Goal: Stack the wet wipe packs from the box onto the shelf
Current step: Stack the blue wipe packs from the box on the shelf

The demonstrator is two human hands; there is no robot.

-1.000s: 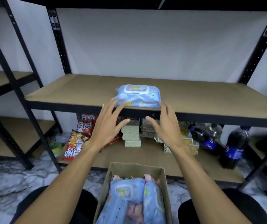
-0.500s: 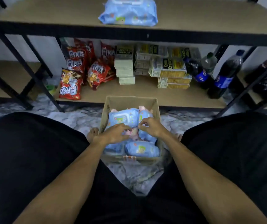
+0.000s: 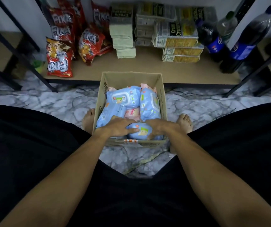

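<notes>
Fingers [image 3: 132, 130] of left hand [image 3: 117, 126] curled over left end of blue soft-plastic wet wipe pack [image 3: 142, 132]. Right hand [image 3: 158, 126] fingers wrapped round its right end. Pack gripped between both hands, lying at near end of brown cardboard box [image 3: 162, 99]. More blue packs [image 3: 123, 99] and pink pack [image 3: 132, 113] lie inside box, farther end. Box stands on grey marbled floor [image 3: 49, 102], just before low tan shelf board [image 3: 148, 69]. Board carries red snack bags [image 3: 59, 63], stacked yellow cracker packets [image 3: 179, 41], dark cola bottles [image 3: 243, 46].
</notes>
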